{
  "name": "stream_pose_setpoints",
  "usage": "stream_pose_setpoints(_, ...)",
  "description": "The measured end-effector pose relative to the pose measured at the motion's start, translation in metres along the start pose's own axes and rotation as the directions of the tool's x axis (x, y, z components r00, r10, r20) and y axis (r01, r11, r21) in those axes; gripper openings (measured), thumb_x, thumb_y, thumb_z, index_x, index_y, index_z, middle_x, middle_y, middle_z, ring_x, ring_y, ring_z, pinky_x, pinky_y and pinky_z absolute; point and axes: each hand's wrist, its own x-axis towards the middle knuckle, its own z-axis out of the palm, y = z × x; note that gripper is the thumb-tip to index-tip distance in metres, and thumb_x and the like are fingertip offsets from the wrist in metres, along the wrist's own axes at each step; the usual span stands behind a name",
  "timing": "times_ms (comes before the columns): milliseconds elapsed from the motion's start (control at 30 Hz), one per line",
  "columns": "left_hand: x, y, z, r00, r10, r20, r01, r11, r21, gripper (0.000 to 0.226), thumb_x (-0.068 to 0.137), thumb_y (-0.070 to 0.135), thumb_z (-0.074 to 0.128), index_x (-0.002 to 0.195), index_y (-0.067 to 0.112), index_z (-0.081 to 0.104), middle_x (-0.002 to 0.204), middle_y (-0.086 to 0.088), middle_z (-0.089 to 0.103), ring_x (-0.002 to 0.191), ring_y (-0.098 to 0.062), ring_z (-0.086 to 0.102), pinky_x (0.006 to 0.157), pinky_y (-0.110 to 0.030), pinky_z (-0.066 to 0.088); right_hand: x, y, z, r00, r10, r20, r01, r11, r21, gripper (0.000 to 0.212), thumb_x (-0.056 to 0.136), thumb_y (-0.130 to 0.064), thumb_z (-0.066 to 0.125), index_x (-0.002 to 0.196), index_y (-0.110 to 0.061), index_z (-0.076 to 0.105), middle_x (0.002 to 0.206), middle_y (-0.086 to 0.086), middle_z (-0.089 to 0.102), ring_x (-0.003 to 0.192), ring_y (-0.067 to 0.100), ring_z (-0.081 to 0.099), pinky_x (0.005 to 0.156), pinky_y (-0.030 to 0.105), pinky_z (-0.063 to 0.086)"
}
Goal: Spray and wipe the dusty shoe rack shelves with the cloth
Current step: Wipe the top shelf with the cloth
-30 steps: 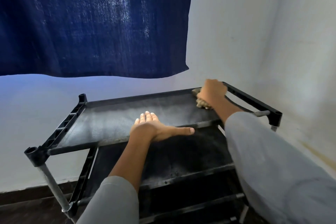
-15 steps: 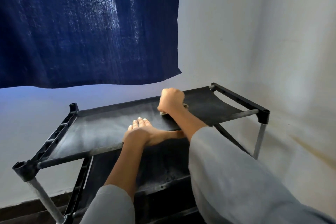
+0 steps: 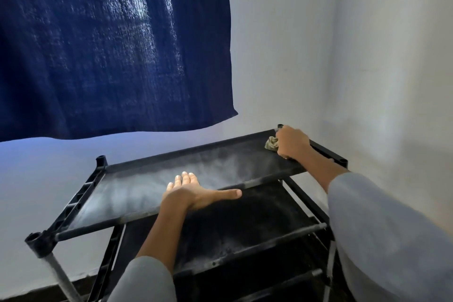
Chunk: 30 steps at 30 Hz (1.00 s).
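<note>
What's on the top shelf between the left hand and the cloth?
Nothing but shelf: the head view shows a bare, dust-grey stretch of top shelf running from the flat left hand to the cloth gripped by the right hand at the far right corner.

My left hand (image 3: pixel 193 191) lies flat at the lower centre of the frame, fingers (image 3: pixel 185 177) straight and together, thumb spread far to the right. My right arm reaches to the upper right, and my right hand (image 3: pixel 291 142) is closed, fingers curled downward.
</note>
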Motion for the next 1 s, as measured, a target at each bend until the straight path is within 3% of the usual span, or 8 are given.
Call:
stream_pose_setpoints(133,-0.006,0.003,-0.006,0.999,-0.025,0.037,0.024,1.0,0.013,0.165,0.024,0.101,0.037,0.156,0.01,-0.002,0.164,-0.006,-0.006,0.151,-0.023,-0.006,0.121,-0.043,0.002,-0.02,-0.003,-0.022,0.909,-0.332,0.251,0.287,0.937,0.2,0.03,0.083,-0.019,0.067,0.113,-0.021,0.064,0.111,-0.001,0.063,0.1,0.02,0.059,0.09,0.032,0.046)
stream_pose_setpoints(233,-0.01,0.024,-0.009,1.0,-0.01,0.003,0.01,1.0,0.016,0.149,0.037,0.099,0.051,0.154,0.013,0.017,0.162,-0.008,0.017,0.147,-0.025,0.019,0.11,-0.037,0.025,-0.043,-0.001,-0.032,0.838,-0.472,0.272,0.392,0.869,0.3,0.023,0.08,-0.017,0.073,0.101,-0.023,0.063,0.102,-0.007,0.06,0.096,0.013,0.056,0.091,0.03,0.043)
stream_pose_setpoints(400,0.006,0.056,0.01,0.993,0.116,-0.003,-0.116,0.993,0.038,0.148,0.049,0.096,0.051,0.155,0.01,-0.005,0.164,-0.008,-0.009,0.151,-0.024,-0.009,0.121,-0.048,-0.002,-0.028,-0.01,-0.014,0.884,-0.441,0.156,0.381,0.872,0.308,0.024,0.077,-0.01,0.073,0.093,-0.024,0.061,0.097,-0.006,0.062,0.094,0.014,0.06,0.086,0.029,0.047)
stream_pose_setpoints(667,0.015,0.049,0.016,0.992,0.122,0.037,-0.124,0.989,0.077,0.151,0.05,0.095,0.053,0.153,0.007,-0.014,0.162,-0.008,-0.018,0.149,-0.023,-0.018,0.12,-0.044,-0.006,0.053,-0.076,0.018,0.95,-0.285,-0.131,0.303,0.941,0.152,0.028,0.082,-0.002,0.057,0.106,-0.016,0.064,0.112,0.009,0.062,0.103,0.032,0.059,0.083,0.036,0.045)
stream_pose_setpoints(767,0.016,0.048,0.014,0.992,0.124,0.028,-0.126,0.988,0.087,0.15,0.051,0.093,0.055,0.154,0.008,-0.013,0.162,-0.008,-0.016,0.149,-0.023,-0.016,0.12,-0.044,-0.005,0.055,-0.079,0.021,0.96,-0.241,-0.143,0.264,0.949,0.172,0.027,0.083,-0.004,0.059,0.107,-0.016,0.063,0.112,0.01,0.063,0.102,0.032,0.059,0.083,0.036,0.046)
stream_pose_setpoints(867,0.015,0.048,0.015,0.993,0.12,0.011,-0.121,0.988,0.096,0.149,0.05,0.093,0.055,0.155,0.008,-0.008,0.164,-0.007,-0.01,0.151,-0.023,-0.01,0.121,-0.044,-0.001,0.032,-0.068,0.009,0.949,-0.303,0.087,0.292,0.95,0.114,0.038,0.081,-0.017,0.071,0.117,-0.021,0.061,0.116,0.005,0.063,0.105,0.028,0.058,0.085,0.034,0.046)
stream_pose_setpoints(933,0.013,0.048,0.014,0.995,0.103,-0.008,-0.103,0.992,0.077,0.147,0.051,0.092,0.058,0.155,0.009,-0.005,0.164,-0.006,-0.006,0.151,-0.023,-0.007,0.122,-0.044,0.002,0.009,-0.056,-0.017,0.859,-0.376,0.348,0.351,0.927,0.134,0.04,0.08,-0.02,0.073,0.118,-0.024,0.06,0.111,0.0,0.062,0.101,0.021,0.057,0.084,0.031,0.045)
stream_pose_setpoints(1000,0.011,0.049,0.014,0.996,0.088,-0.018,-0.087,0.995,0.051,0.144,0.052,0.089,0.061,0.156,0.011,-0.002,0.165,-0.005,-0.004,0.151,-0.024,-0.005,0.121,-0.043,0.006,-0.015,-0.041,-0.048,0.73,-0.435,0.527,0.439,0.89,0.126,0.022,0.082,-0.022,0.072,0.1,-0.03,0.062,0.099,-0.01,0.061,0.094,0.014,0.055,0.083,0.031,0.043)
